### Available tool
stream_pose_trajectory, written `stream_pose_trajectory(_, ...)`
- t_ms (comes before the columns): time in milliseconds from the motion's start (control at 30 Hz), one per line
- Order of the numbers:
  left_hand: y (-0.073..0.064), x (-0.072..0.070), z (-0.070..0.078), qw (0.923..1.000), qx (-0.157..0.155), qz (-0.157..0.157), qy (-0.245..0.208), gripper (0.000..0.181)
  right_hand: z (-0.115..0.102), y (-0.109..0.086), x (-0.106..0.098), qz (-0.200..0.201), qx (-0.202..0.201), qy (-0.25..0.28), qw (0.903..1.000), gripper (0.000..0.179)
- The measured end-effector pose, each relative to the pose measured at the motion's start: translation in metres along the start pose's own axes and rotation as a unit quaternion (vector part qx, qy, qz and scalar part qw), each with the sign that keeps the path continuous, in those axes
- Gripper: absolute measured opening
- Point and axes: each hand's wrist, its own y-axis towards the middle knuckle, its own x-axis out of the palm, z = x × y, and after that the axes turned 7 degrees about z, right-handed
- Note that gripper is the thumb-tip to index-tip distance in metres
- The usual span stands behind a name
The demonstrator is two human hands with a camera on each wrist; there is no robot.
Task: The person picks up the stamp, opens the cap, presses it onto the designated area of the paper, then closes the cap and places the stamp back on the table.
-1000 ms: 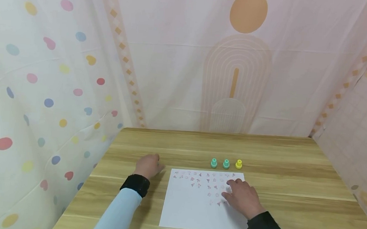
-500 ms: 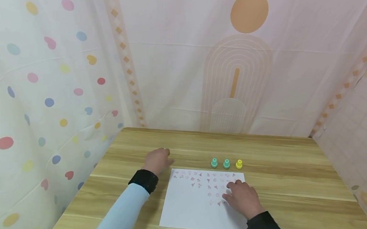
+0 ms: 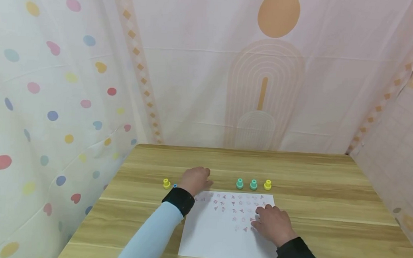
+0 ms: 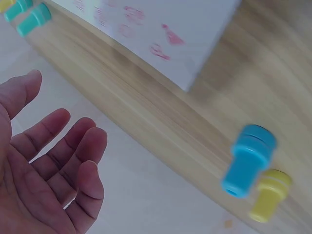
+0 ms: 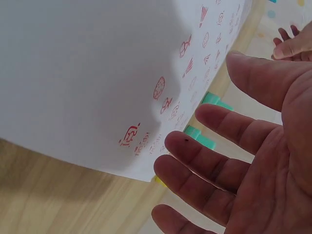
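My left hand [image 3: 195, 180] is over the table at the paper's far left corner, fingers loosely bent and nothing in them, as the left wrist view confirms. Behind it stand a yellow stamp [image 3: 166, 183] and a blue stamp [image 4: 249, 158], mostly hidden by the wrist in the head view. My right hand [image 3: 273, 223] is above the right side of the white paper [image 3: 213, 237], palm down, fingers parted and holding nothing. Rows of small red stamped prints [image 5: 159, 87] cover the paper's far and right parts.
Two teal stamps [image 3: 240, 183] and another yellow stamp [image 3: 267, 185] stand in a row just beyond the paper's far edge. The wooden table [image 3: 331, 201] ends at a patterned cloth [image 3: 195, 84] behind and curtains at both sides.
My left hand has moved to the right, from left of the paper to its far left corner, uncovering the yellow and blue stamps. The right hand has stayed nearly still.
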Motion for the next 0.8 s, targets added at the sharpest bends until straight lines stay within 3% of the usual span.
stream_pose_trajectory(467, 0.024, 0.007, 0.04, 0.998, 0.039, -0.048, -0.012, 0.027, 0.0, -0.003, -0.001, 0.006, -0.008, -0.025, 0.9996, 0.035)
stream_pose_trajectory(800, 0.034, 0.012, 0.061, 0.9969, 0.052, -0.059, -0.004, 0.023, 0.001, -0.005, -0.003, -0.003, -0.003, -0.021, 0.9998, 0.036)
